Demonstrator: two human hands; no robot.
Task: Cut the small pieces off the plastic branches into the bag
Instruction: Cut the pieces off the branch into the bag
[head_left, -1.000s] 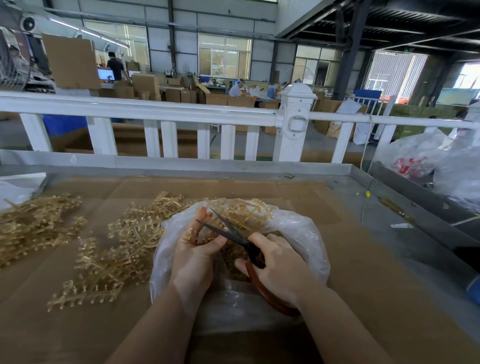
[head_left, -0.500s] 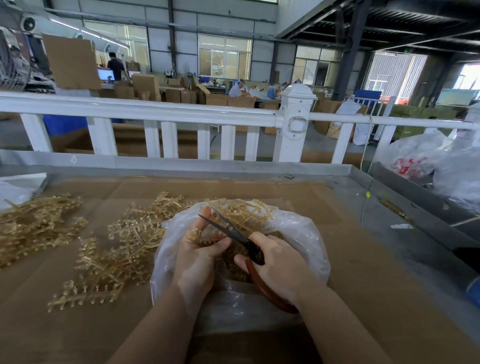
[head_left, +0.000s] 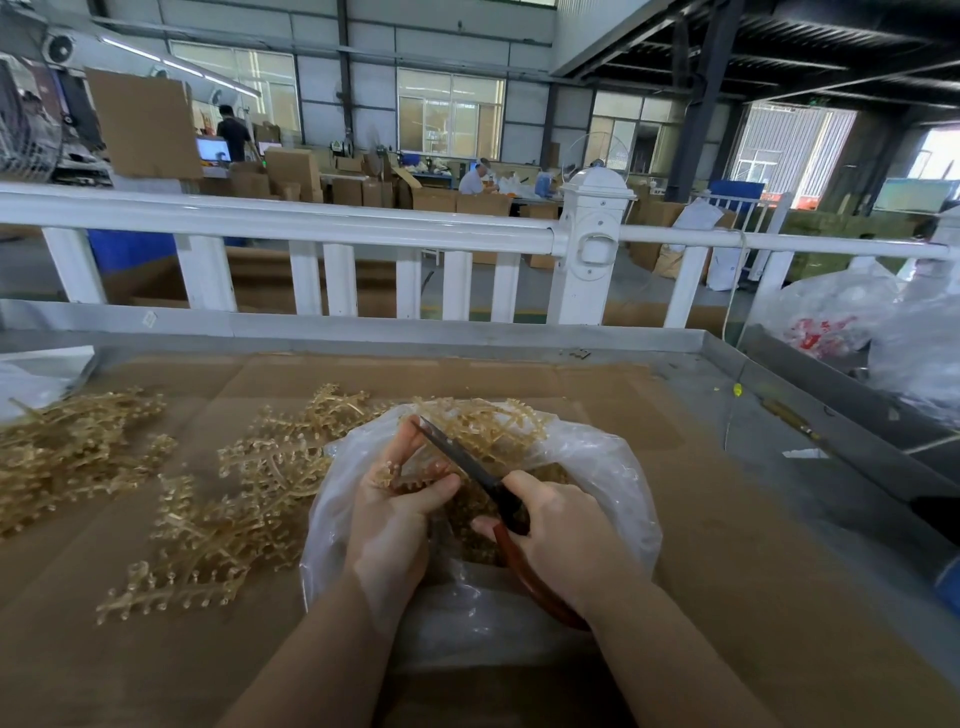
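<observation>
One amber plastic branch (head_left: 410, 475) is pinched by the left hand (head_left: 387, 519) over the open bag (head_left: 597, 467), scissors (head_left: 467, 467) gripped by curled right hand (head_left: 566, 540) fingers, blades closed mid-snip; reopening is needed next.

Take the clear bag (head_left: 597, 467) as your landmark. Both your hands and the scissors (head_left: 467, 467) fill its mouth, so nothing else passes in there. Just left of the bag, loose plastic branches (head_left: 218, 519) crowd the cardboard (head_left: 727, 597), some touching the bag's edge; farther left lies a second heap (head_left: 67, 452). Right of the bag the cardboard lies bare up to the metal rim (head_left: 831, 415). Beyond the bag, bare cardboard runs to the white fence (head_left: 311, 223), which blocks any reach further.
</observation>
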